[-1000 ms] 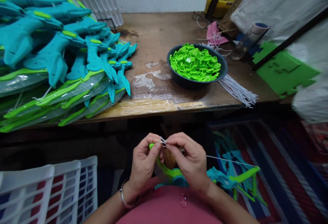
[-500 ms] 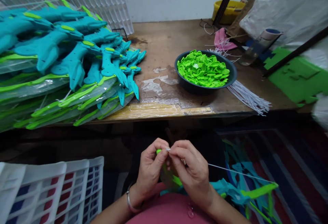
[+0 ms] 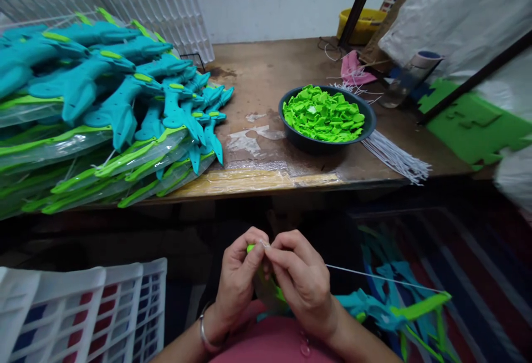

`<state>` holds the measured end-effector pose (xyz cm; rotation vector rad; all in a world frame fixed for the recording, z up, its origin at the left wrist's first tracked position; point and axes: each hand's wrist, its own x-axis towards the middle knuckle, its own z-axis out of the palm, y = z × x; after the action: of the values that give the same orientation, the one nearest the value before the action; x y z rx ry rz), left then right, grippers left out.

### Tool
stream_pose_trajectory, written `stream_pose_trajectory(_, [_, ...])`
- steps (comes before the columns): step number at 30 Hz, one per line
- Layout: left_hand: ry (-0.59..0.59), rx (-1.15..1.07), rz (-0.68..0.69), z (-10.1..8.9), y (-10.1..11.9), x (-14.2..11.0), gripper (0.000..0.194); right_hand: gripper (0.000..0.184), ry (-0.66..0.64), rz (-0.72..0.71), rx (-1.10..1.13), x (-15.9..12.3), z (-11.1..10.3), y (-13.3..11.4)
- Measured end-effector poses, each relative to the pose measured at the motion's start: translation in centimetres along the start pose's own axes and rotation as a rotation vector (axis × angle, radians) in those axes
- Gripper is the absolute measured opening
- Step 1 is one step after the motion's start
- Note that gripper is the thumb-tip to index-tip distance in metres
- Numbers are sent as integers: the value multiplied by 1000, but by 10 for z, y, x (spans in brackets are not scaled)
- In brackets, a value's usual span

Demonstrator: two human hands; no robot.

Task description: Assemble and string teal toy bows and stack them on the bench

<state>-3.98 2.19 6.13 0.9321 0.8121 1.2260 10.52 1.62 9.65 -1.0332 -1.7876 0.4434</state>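
My left hand (image 3: 240,269) is closed, pinching the bright green tip (image 3: 250,248) of a teal-and-green part held low against my body. At the fingertips is a white cord (image 3: 265,244), which my right hand (image 3: 302,277) also pinches. Both hands meet in front of a pink top. From behind the right hand, a taut stretch of the cord runs to a green end (image 3: 424,306) of the part on the right. Its teal body (image 3: 363,303) shows beside my right forearm. The middle of the part is hidden by my hands, and the fine cord work between the fingertips is too small to make out.
Stacked teal-and-green parts with clear film (image 3: 120,108) cover the table's left side. A dark bowl (image 3: 305,144) holds small green pieces; a bundle of white cords (image 3: 397,158) lies beside it. A white plastic crate (image 3: 95,313) stands lower left. More teal pieces (image 3: 386,269) lie on striped cloth.
My hands have shifted slightly left and down in view, still pinched together at the cord. The bowl and table items also appear shifted a little left as the view turned.
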Motion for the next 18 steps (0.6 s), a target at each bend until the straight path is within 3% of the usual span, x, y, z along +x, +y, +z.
stream_pose_trajectory(5, [15,36,-23,3,6,-2,24,27,-1,2,68,-4,-2,-6])
stream_pose_trajectory(11, [21,30,-68,7,8,-5,25,8,-13,297,228,-4,-11,-10])
stream_pose_trajectory(14, [-12,-39,-73,10,8,-5,20,12,-35,363,267,-4,-13,-9])
stream_pose_trajectory(16, [-38,-85,-78,13,10,-5,19,14,-51,382,298,-3,-16,-8])
stream_pose_trajectory(18, [-76,-115,-98,14,12,-3,20,13,-62,313,264,-1,-20,-7])
